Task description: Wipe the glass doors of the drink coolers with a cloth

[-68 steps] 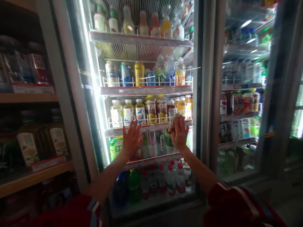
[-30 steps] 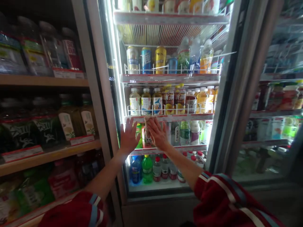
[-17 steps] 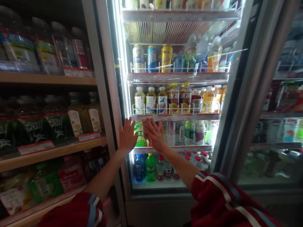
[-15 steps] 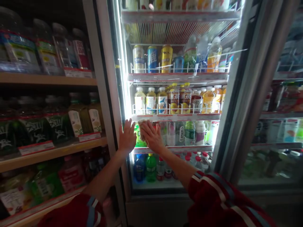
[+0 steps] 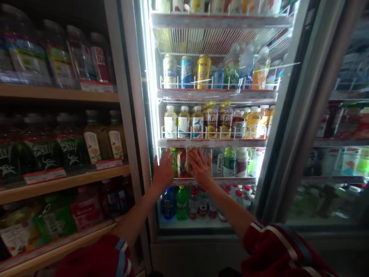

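Left hand (image 5: pixel 163 170) flat, fingers spread, on cooler door (image 5: pixel 284 127), center frame. Right hand (image 5: pixel 202 168) mostly open, pressing cloth (image 5: pixel 189 163) to glass. Shelves inside hold bottles (image 5: pixel 184 122) and cans (image 5: pixel 186 72).

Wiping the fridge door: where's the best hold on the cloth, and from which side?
Likely its middle, pressed from the front. The cloth lies flat against the door under the right hand, only its left edge showing, so a spread palm suits better than an edge pinch.
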{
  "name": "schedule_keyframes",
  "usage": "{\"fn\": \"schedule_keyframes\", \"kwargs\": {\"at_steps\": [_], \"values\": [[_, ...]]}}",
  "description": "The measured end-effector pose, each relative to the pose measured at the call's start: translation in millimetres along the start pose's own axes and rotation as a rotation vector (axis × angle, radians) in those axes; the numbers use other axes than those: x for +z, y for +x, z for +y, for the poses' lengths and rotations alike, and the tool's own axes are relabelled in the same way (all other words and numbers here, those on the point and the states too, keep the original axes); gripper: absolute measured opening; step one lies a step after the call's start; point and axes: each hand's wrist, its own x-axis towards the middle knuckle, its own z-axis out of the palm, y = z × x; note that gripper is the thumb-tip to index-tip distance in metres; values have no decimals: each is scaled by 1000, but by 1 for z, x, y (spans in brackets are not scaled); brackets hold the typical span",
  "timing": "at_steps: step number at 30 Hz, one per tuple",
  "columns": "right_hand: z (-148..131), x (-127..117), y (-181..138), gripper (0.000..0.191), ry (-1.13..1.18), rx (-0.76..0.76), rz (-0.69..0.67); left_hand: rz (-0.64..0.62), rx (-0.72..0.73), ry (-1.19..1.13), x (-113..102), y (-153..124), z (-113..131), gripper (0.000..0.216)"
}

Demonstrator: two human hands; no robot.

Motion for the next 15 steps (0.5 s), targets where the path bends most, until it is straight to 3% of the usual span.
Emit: {"fn": "schedule_keyframes", "kwargs": {"at_steps": [2, 8, 15], "values": [[5, -2, -6, 41, -17, 2, -8, 12, 53, 1, 3, 2, 14, 58], [46, -15, -20, 44, -79, 217, 92, 4, 103, -22, 11, 3, 31, 65], [39, -15, -35, 47, -70, 134, -1, 30, 195, -87, 27, 10, 74, 62]]}}
